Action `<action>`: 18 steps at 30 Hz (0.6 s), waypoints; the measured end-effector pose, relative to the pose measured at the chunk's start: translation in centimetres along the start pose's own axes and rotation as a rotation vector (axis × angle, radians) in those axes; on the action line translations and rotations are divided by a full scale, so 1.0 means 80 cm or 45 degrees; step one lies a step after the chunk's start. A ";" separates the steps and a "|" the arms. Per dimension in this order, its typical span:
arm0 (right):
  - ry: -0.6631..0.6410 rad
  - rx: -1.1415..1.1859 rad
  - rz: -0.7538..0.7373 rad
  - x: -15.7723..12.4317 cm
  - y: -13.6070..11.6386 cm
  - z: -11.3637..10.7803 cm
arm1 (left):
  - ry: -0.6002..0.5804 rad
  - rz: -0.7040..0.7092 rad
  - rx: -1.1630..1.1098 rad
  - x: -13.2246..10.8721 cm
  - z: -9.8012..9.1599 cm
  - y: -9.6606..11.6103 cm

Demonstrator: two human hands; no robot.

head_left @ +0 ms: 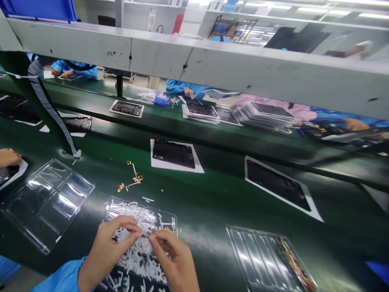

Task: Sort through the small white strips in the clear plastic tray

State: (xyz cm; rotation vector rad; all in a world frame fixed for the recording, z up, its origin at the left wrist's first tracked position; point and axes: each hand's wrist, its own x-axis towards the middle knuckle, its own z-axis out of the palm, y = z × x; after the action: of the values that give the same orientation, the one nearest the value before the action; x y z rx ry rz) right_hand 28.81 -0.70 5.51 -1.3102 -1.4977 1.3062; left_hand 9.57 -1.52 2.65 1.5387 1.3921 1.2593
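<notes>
Over a clear plastic tray heaped with small white strips, my two hands work close together. My left hand has thumb and forefinger pinched; whatever is between the tips is too small to make out. My right hand pinches too, its fingertips just right of the left ones, with a tiny dark bit at the tips that I cannot name. Behind the tray lie thin orange and white flex cables on the green bench, and a few loose strips.
An empty clear compartment tray is at left, beside a co-worker's hand. At right, a ridged clear tray holds flex cables. Black tablet-like panels lie on white sheets farther back. Co-workers sit beyond the white beam.
</notes>
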 end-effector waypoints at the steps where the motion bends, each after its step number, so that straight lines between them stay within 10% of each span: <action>1: 0.014 -0.001 -0.005 0.000 0.000 0.001 | -0.027 0.067 0.031 -0.003 0.001 0.003; 18: -0.006 -0.190 -0.288 -0.008 -0.002 0.012 | -0.047 0.395 0.331 -0.006 0.010 0.017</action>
State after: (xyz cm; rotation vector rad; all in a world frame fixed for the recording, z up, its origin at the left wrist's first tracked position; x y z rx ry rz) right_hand 28.00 -1.55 5.56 -1.1888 -1.7190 1.0717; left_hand 10.76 -2.11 3.60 2.0079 1.3720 1.2563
